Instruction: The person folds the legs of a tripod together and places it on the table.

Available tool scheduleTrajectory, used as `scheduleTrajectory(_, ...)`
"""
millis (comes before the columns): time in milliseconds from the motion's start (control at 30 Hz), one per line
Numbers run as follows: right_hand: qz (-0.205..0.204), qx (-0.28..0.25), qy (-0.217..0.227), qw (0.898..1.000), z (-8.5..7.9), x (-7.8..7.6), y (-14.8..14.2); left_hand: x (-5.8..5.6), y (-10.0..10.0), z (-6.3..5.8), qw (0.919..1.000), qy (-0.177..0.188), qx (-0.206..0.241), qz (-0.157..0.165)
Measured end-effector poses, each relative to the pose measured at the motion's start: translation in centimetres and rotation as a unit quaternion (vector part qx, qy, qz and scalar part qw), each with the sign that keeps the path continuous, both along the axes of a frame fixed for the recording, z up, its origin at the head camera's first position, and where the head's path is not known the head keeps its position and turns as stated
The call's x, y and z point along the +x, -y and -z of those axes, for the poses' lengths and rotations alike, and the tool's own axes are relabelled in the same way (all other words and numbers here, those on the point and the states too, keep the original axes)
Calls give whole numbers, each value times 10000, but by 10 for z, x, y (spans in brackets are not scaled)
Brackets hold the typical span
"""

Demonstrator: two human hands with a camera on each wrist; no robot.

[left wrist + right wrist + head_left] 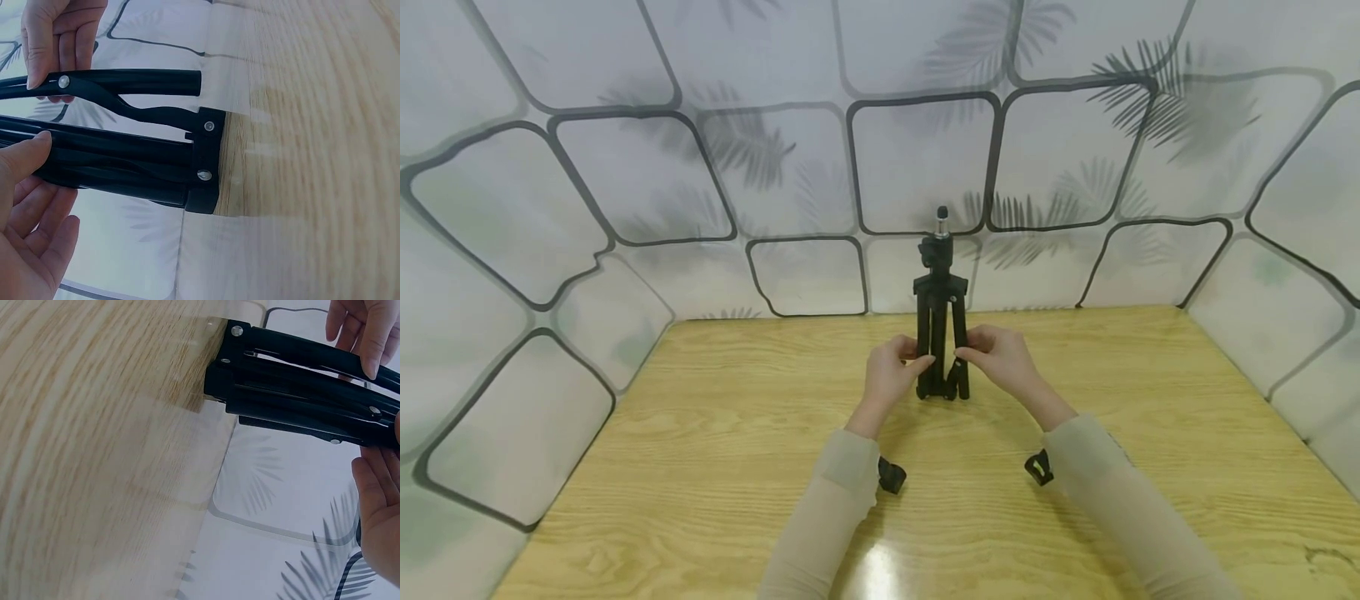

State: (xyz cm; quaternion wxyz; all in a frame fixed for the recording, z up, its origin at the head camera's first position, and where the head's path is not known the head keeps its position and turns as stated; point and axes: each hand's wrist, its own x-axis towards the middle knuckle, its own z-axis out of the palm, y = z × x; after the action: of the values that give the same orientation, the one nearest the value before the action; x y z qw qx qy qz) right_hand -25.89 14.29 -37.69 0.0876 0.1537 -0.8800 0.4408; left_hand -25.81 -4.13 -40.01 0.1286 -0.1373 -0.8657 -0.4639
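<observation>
A black tripod (936, 308) stands upright near the back of the table, its legs mostly folded together and a silver stud with a dark tip on top. My left hand (891, 375) pinches the left leg between thumb and fingers. On the other side, my right hand (1002, 360) grips the right leg (162, 82), which is spread slightly from the rest. In the left wrist view, a curved brace (150, 115) links that leg to the bottom hub (206, 162). The right wrist view shows the hub and silver rivets from the opposite side.
The wooden table (715, 467) reaches back to a pale wall covering (797, 167) with dark outlines and leaf prints. Similar covering rises on the left and right. Small black pieces (892, 476) show at both wrists, beside the beige sleeves (1090, 467).
</observation>
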Motion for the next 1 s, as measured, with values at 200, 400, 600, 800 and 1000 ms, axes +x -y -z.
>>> scheduleTrajectory(200,-15,-147,-47,9999,0,-1,2,0,1,0,10000,-23,34,-12)
scheduleTrajectory(400,-58,-269,-123,9995,3,-2,3,-1,0,0,10000,20,60,6)
scheduleTrajectory(600,51,-158,72,9998,4,-5,4,0,0,0,9999,20,102,33)
scheduleTrajectory(800,67,-138,84,9998,2,-5,7,-1,0,1,9999,20,101,8)
scheduleTrajectory(1000,-16,-276,33,9996,2,-5,8,-1,0,1,9999,6,101,-7)
